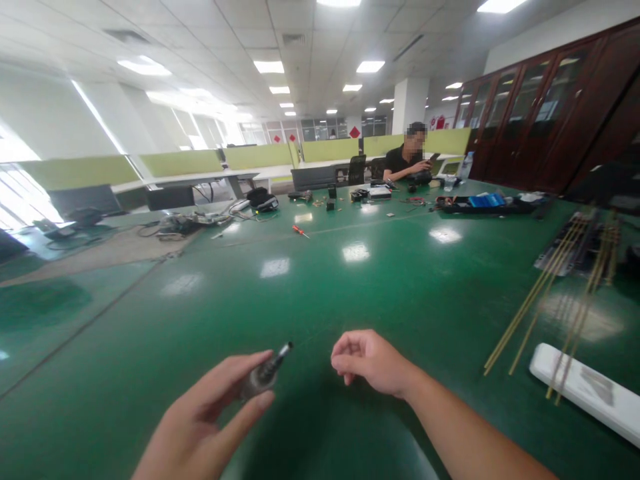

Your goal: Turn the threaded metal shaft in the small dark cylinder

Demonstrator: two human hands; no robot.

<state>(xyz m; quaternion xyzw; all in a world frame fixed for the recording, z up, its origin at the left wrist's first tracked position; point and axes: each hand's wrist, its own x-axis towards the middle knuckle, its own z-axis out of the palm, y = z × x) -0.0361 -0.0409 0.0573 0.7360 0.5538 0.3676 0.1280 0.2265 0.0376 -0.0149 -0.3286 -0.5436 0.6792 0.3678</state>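
Note:
My left hand (210,407) is closed around a small dark object (267,370), gripped between thumb and fingers. It has a rounded greyish body and a narrow neck with a shiny round tip, which points up and to the right; blur hides its exact kind. To the right, apart from it, my right hand (370,363) hovers above the green table (320,293). Its fingers are curled in and the thumb presses against them. Whatever may lie between those fingertips is hidden.
Long thin yellowish rods (540,293) lie at the right, partly across a white case (585,387). An orange screwdriver (300,231) rests farther back, before several small dark parts. A black tray (490,205) sits at the far right, near a seated person (407,160). Cables (185,223) lie far left.

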